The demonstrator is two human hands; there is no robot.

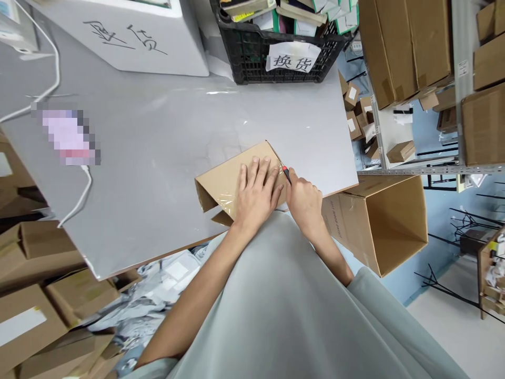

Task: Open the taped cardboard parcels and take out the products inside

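A brown cardboard box (223, 181) lies at the front edge of the grey table, its left end open with flaps apart. My left hand (257, 190) rests flat on its upper face, fingers spread. In my right hand (303, 202) is a small cutter with a red and black handle (286, 172), gripped in a closed fist. Its tip meets the box's right edge near the far corner. Clear tape shines on the box beside my left wrist.
Behind are a white bin (158, 47) and a black crate (244, 58) of boxed goods. A pixelated object (69, 134) with a white cable lies left. An open carton (355, 221) stands right of the table (138, 158); more cartons (35, 316) and plastic bags (158, 300) crowd the lower left.
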